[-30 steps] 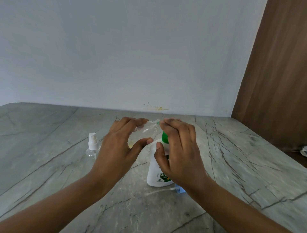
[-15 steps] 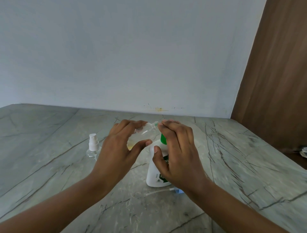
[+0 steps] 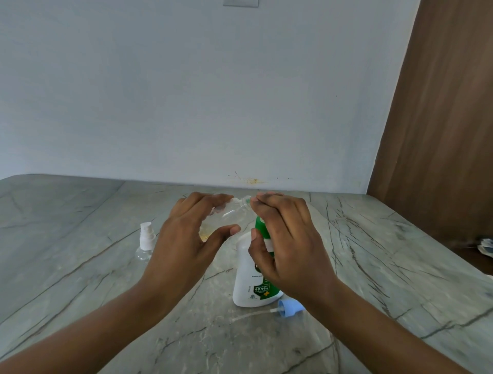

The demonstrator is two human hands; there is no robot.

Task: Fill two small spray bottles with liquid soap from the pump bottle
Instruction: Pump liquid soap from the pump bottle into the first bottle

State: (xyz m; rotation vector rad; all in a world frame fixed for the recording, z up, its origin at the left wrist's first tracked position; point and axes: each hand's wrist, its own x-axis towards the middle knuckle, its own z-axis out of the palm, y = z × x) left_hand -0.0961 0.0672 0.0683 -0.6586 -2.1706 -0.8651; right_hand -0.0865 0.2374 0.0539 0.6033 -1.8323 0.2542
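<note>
Soft even daylight; bowed, blurred edges

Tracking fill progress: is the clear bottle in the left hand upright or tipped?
Tipped. The clear bottle slants in the left hand, neck raised toward the pump bottle, yellowish liquid pooled at its low end.

Left hand [image 3: 184, 240] grips tilted clear plastic spray bottle [image 3: 230, 213] | right hand [image 3: 288, 245] grips green-topped white plastic pump bottle [image 3: 246, 280] | standing on grey marble desk [image 3: 80, 229]

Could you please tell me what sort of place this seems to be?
Probably a room in a home, perhaps a kitchen or dining area: a veined grey stone tabletop, a plain painted wall with a switch plate, and a wood panel, maybe a door.
</note>
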